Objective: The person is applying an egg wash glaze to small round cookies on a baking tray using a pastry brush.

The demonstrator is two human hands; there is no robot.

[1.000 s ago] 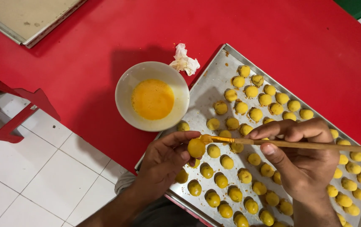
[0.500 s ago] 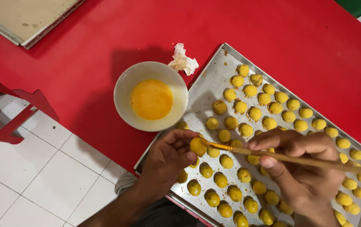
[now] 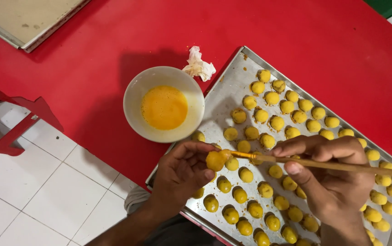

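Observation:
My left hand (image 3: pixel 182 175) pinches one small yellow dough ball (image 3: pixel 215 160) just above the metal baking tray (image 3: pixel 223 98). My right hand (image 3: pixel 330 180) grips a thin wooden-handled brush (image 3: pixel 323 164), and its yellow-wet tip touches the held ball. Several more glazed yellow dough balls (image 3: pixel 278 123) lie in rows across the tray. A white bowl (image 3: pixel 164 104) with orange-yellow beaten egg stands on the red table (image 3: pixel 91 59), against the tray's left edge.
A crumpled white tissue (image 3: pixel 199 66) lies between bowl and tray. A second flat tray (image 3: pixel 27 20) sits at the table's far left corner. White floor tiles (image 3: pixel 36 191) and a red frame (image 3: pixel 20 125) show below the table's edge.
The brush tip has stayed on the held ball while my right hand shifted slightly along the handle. The view has drifted a little; the bowl and tray keep their places.

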